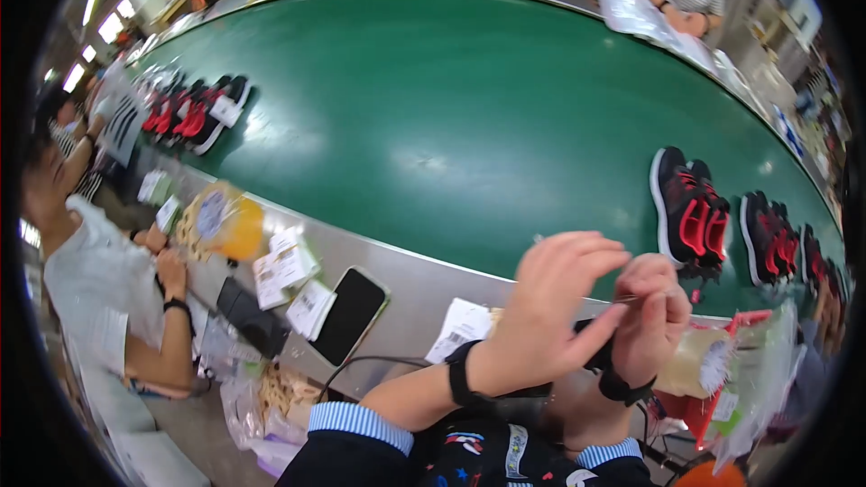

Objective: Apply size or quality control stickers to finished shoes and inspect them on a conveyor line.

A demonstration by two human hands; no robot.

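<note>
My left hand [555,307] is raised over the near metal edge, fingers stretched and apart, its thumb reaching toward my right hand [651,320]. The right hand's fingers are pinched together around something thin, too small to make out. Just beyond both hands, a pair of black sneakers [672,207] with red linings and white soles rests on the green belt [433,117]. White paper tags [462,326] lie on the metal ledge by my left forearm.
Further sneakers [762,239] stand at right, others [212,117] at far left. A smartphone [354,314], more tags [284,266] and a yellow roll [236,224] lie along the ledge [406,280]. A red-edged plastic bag [749,379] hangs near my right wrist. Co-workers sit left and far right.
</note>
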